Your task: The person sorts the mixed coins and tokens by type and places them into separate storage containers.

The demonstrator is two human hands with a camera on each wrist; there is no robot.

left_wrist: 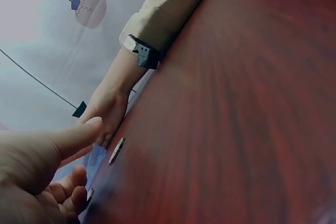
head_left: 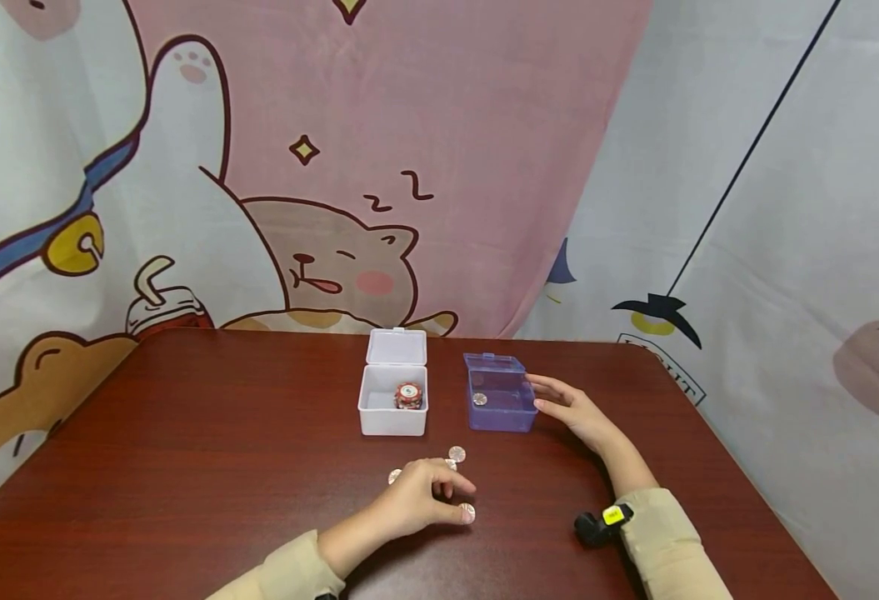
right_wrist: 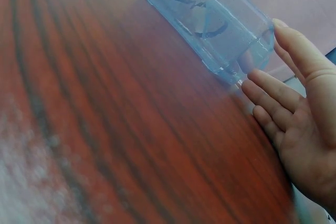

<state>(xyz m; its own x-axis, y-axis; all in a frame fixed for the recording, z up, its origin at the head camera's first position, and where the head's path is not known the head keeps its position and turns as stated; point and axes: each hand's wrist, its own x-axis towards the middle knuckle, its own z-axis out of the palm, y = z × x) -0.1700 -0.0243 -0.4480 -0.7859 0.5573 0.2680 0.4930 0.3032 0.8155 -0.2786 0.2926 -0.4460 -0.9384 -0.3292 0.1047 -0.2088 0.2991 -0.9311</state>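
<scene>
My left hand (head_left: 420,500) hovers low over the table, thumb and fingers apart. Its thumb tip overlaps a shiny round coin (head_left: 468,513) in the head view. Beyond its knuckles lie more coins, one (head_left: 457,454) farthest forward and another (head_left: 394,476) at the left, partly covered by the hand. My right hand (head_left: 570,412) has its fingertips at the right side of a clear purple box (head_left: 502,419), whose lid stands up. Inside that box sits one coin (head_left: 480,400). In the right wrist view, the extended fingers (right_wrist: 273,95) reach the box's corner.
Left of the purple box stands a white box (head_left: 392,425) with its lid raised, holding a stack of red-edged poker chips (head_left: 408,395). The brown wooden table (head_left: 184,467) ends at a printed cloth backdrop (head_left: 484,167).
</scene>
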